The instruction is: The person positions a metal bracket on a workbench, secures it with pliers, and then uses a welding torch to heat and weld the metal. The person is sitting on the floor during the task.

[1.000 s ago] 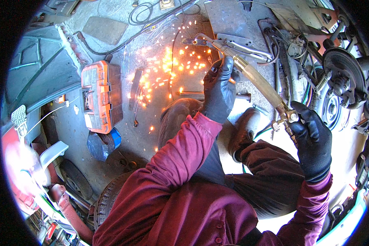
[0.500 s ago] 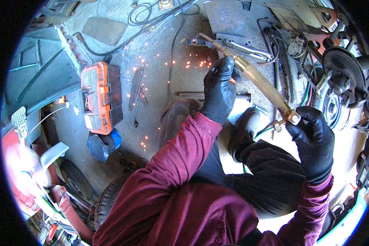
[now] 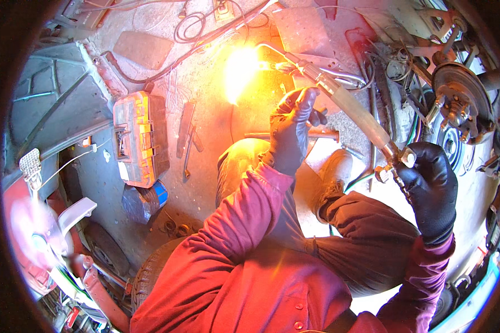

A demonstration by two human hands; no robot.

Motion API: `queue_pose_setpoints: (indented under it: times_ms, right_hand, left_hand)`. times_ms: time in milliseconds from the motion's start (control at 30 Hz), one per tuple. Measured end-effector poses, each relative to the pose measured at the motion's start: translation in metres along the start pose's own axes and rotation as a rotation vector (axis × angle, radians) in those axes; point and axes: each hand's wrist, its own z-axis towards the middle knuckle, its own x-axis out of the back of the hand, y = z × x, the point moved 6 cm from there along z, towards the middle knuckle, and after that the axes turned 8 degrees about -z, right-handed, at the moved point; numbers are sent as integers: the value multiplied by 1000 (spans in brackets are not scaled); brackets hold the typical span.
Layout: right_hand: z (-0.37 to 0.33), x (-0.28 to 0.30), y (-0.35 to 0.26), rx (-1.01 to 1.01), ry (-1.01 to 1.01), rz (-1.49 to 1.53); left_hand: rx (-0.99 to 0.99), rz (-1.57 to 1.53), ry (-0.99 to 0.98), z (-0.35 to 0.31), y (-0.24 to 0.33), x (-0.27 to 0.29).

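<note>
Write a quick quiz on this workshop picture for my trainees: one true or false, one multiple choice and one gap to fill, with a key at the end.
1. True or false: the left hand is bare.

2. What does the right hand touch?
A) The orange toolbox
B) The valve end of the brass-coloured torch
C) The round disc at the far right

3. Fill the gap: the bright flare glows beside the torch's curved ____.

Key
1. False; it wears a black glove.
2. B
3. Tip
</note>
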Motion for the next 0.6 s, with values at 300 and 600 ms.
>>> queue_pose_setpoints:
  times_ms: [300, 600]
  right_hand:
    - [-4, 1, -6, 94, 43, -181]
    - [-6, -9, -17, 106, 13, -337]
  left_hand:
    - [-145, 22, -49, 12, 4, 3]
    - [-97, -78, -40, 20, -6, 19]
